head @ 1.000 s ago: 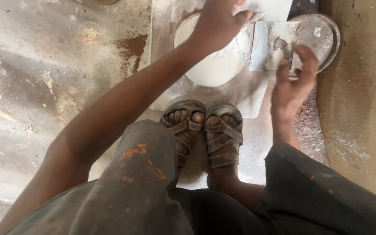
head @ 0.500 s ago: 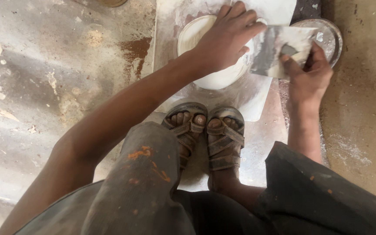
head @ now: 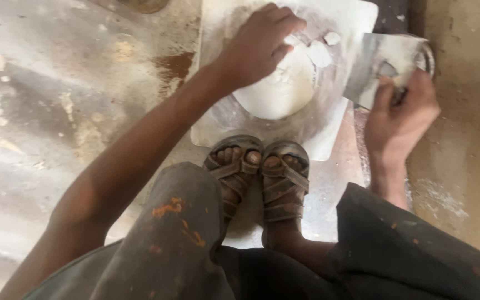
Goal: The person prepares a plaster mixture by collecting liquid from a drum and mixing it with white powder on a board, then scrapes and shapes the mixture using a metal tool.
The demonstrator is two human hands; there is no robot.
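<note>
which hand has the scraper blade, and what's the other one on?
The right hand grips the flat metal scraper, blade smeared white. The left hand holds no tool; it presses on the white putty mound.

Daylight, fairly bright, warm tint. Pale glare on the grey dusty concrete floor (head: pixel 56 111) at left, detail washed out there. White rounded plaster lump (head: pixel 281 91) nearly blown out, little surface texture. Soft shadows under the brown strapped sandals (head: pixel 262 178). Whole picture slightly soft; motion blur on right hand (head: pixel 398 114) and flat metal trowel blade (head: pixel 381 66).
</note>
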